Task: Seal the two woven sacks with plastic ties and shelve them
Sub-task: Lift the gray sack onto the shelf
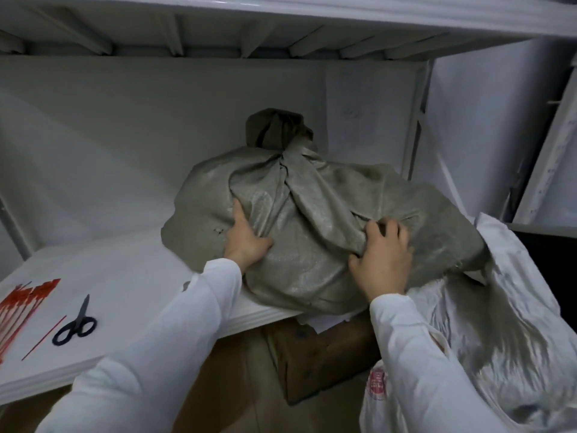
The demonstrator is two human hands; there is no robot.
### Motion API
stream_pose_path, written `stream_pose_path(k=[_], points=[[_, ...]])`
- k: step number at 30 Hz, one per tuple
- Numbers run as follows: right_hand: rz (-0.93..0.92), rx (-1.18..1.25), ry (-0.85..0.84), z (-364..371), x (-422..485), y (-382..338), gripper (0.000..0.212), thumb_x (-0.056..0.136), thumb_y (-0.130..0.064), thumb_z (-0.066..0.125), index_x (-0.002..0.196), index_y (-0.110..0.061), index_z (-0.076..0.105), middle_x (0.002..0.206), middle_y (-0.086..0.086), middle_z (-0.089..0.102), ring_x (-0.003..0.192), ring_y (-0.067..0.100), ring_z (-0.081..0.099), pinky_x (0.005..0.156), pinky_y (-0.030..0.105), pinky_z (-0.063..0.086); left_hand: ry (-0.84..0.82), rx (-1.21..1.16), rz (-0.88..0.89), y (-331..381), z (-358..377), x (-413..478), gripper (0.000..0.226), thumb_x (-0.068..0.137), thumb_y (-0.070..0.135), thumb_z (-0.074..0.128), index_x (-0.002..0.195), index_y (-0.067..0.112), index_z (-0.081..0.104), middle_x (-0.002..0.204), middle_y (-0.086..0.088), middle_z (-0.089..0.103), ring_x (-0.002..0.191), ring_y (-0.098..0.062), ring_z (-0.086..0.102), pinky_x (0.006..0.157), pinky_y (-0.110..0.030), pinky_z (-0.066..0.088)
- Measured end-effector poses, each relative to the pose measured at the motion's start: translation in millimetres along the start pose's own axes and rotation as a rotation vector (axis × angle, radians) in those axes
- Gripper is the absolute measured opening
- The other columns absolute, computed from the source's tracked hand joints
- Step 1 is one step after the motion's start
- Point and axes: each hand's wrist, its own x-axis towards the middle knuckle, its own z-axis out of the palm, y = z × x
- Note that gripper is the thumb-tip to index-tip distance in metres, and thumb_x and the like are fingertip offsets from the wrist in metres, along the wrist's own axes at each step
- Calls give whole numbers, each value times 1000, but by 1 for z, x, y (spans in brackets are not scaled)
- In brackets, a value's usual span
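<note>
Head view, sole view supplied: grey-green woven sack (312, 220) lies on its side on the white shelf (125, 292), neck (281, 132) gathered into a tight bunch and pointing toward the back panel. Whether a tie circles that neck cannot be told. The near, right-hand portion of the sack overhangs the shelf's front edge above a cardboard box (327, 354). Left grip (246, 235) rests flat on the sack's left flank, fingers extended and pressing, grasping nothing. Right grip (382, 257) is clenched on a fold of the same sack, fingers curled into the cloth. A second sack, white woven sack (499, 323), slumps at lower right, off the shelf and just beside the right sleeve; its mouth does not appear gathered. At the shelf's left end lie a bundle of red plastic ties (22, 307), one loose tie (43, 337) and black scissors (76, 323), well apart from both grips. Assessment: step in hand is shelving the first sack, roughly the task's midpoint. Next move calls for pushing the sack further back until no part overhangs, then letting go and turning to the white sack, which will need a tie from the left end. Loose cloth may slip in the right grip.
</note>
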Motion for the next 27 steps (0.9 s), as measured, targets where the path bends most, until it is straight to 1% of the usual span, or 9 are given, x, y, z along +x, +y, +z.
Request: stream_pose_path(k=[4, 8, 11, 14, 17, 19, 23, 25, 27], points=[[15, -6, 68, 12, 14, 16, 49, 67, -28, 76, 111, -19, 57, 131, 9, 44, 129, 30, 34, 98, 59, 39, -54, 52, 26, 10, 31, 26, 112, 85, 18, 73, 153, 25, -14, 154, -11, 32, 135, -33, 39, 109, -35, 30], [47, -43, 134, 22, 30, 24, 45, 66, -29, 76, 107, -18, 61, 126, 9, 48, 126, 29, 39, 96, 58, 41, -100, 53, 33, 14, 64, 56, 113, 85, 20, 73, 152, 29, -18, 157, -13, 26, 138, -35, 35, 112, -38, 27], [63, -50, 166, 33, 38, 24, 48, 63, -29, 78, 107, -18, 61, 125, 9, 51, 125, 28, 42, 98, 59, 39, -115, 26, 50, 13, 87, 78, 113, 86, 17, 72, 151, 30, -19, 158, -12, 23, 139, -34, 34, 113, -39, 26], [48, -5, 196, 41, 44, 21, 48, 65, -27, 75, 109, -18, 59, 132, 8, 50, 132, 27, 38, 103, 61, 34, -114, 35, 66, 10, 101, 101, 110, 87, 15, 70, 152, 29, -17, 158, -12, 22, 139, -33, 33, 113, -39, 27], [27, 108, 167, 48, 52, 25, 43, 72, -22, 64, 115, -19, 57, 142, 6, 45, 141, 23, 26, 112, 62, 20, -154, 44, 90, 10, 115, 123, 105, 89, 17, 67, 152, 29, -15, 159, -12, 21, 139, -34, 33, 113, -39, 27], [17, 143, 171, 53, 56, 27, 41, 75, -16, 60, 116, -19, 58, 146, 5, 43, 143, 22, 22, 114, 62, 15, -150, 86, 109, 12, 124, 131, 100, 92, 22, 64, 152, 29, -15, 157, -14, 25, 138, -36, 35, 112, -40, 28], [6, 86, 211, 67, 66, 27, 39, 78, -7, 60, 114, -21, 58, 142, 3, 47, 142, 23, 25, 112, 65, 16, -91, 211, 85, 10, 140, 128, 89, 95, 41, 54, 153, 30, -13, 150, -22, 37, 130, -40, 44, 108, -42, 33], [4, 73, 226, 72, 68, 24, 38, 79, -6, 60, 114, -20, 56, 141, 3, 48, 142, 24, 27, 111, 66, 16, -56, 274, 81, 7, 148, 116, 93, 92, 52, 53, 153, 29, -13, 151, -23, 34, 133, -41, 40, 109, -44, 32], [-24, 104, 255, 75, 65, 27, 39, 77, -4, 61, 114, -17, 55, 141, 3, 48, 141, 22, 28, 112, 66, 16, -60, 283, 85, 7, 154, 98, 99, 87, 62, 53, 153, 29, -13, 157, -23, 18, 140, -41, 30, 113, -46, 26]])
